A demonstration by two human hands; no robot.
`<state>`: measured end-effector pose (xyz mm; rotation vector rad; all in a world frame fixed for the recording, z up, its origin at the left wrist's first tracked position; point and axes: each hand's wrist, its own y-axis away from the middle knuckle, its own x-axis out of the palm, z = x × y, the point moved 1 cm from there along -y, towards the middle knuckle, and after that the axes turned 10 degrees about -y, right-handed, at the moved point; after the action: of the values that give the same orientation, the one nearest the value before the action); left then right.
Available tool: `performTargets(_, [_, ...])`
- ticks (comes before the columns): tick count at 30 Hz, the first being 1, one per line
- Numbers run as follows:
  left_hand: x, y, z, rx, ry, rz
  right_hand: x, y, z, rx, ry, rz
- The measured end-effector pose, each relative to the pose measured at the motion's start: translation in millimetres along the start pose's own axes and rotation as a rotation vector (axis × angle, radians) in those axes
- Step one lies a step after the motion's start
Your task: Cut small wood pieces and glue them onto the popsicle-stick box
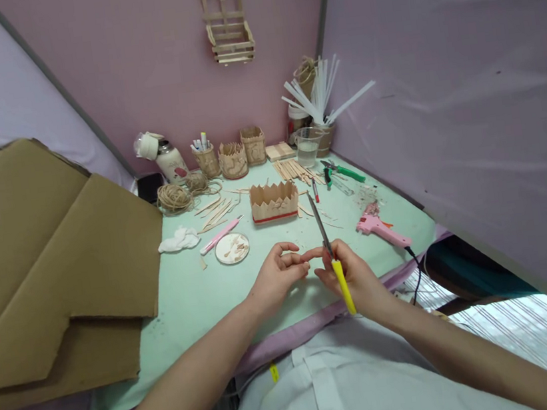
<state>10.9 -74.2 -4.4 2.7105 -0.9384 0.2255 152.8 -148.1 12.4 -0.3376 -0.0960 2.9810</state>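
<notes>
My right hand is closed on scissors with yellow handles, their dark blades pointing up and away from me. Its index finger reaches across to the fingertips of my left hand. That left hand is curled, thumb and fingers close together, and whatever it may pinch is too small to make out. Beyond both hands stands a small wooden box with a jagged top edge and a red band along its base. Left of it lie a white dish of small wood bits and a pink pen-like cutter.
A pink glue gun and green-handled pliers lie at the right. Wooden sticks, twine and carved wooden cups stand farther back. A cardboard sheet covers the left side. A cup of water stands at the back right.
</notes>
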Motion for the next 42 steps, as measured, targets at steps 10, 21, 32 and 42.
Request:
performTargets(10, [1, 2, -7, -0.042, 0.107, -0.014, -1, 6, 2, -0.050, -0.007, -0.001])
performTargets(21, [0, 2, 0, -0.081, 0.089, 0.083, -3, 3, 0, -0.063, -0.001, -0.013])
performTargets(32, [3, 2, -4, -0.218, 0.046, 0.087, 3, 0, -4, -0.128, -0.086, -0.141])
performTargets(42, [2, 1, 0, -0.141, 0.050, 0.030, 2, 0, -5, -0.052, 0.036, -0.104])
